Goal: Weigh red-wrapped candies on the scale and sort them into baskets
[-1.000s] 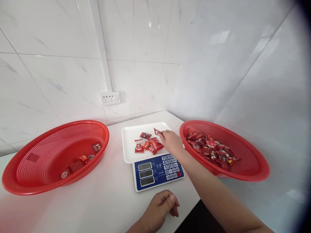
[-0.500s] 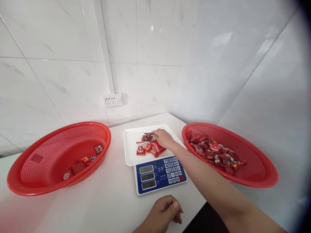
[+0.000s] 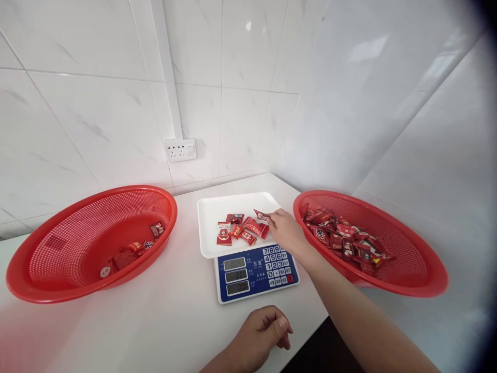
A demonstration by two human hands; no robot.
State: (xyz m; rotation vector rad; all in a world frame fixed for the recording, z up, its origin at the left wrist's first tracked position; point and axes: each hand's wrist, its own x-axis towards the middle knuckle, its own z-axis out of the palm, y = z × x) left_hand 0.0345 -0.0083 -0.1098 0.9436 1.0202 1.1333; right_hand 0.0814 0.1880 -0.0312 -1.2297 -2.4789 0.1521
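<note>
My right hand (image 3: 285, 228) pinches a small red snack packet (image 3: 261, 214) above the right side of the scale's white tray (image 3: 207, 220). Several more red wrapped packets (image 3: 248, 230) lie on that tray, close to my fingertips. Below the tray is the blue panel of the digital scale (image 3: 258, 277), with three displays and a keypad; the digits are too faint to read surely. My left hand (image 3: 260, 334) rests on the table in front of the scale, fingers curled loosely inward with nothing visible in them.
On the right, a red perforated basket (image 3: 411, 248) holds many red packets (image 3: 345, 243). Another red basket (image 3: 77, 238) stands on the left with fewer packets (image 3: 132, 254). A tiled wall with a socket (image 3: 180, 149) rises behind the white table (image 3: 163, 321).
My right hand has moved right across the tray, carrying a packet off the pile. My left hand stays in nearly the same place. The view has tilted slightly.
</note>
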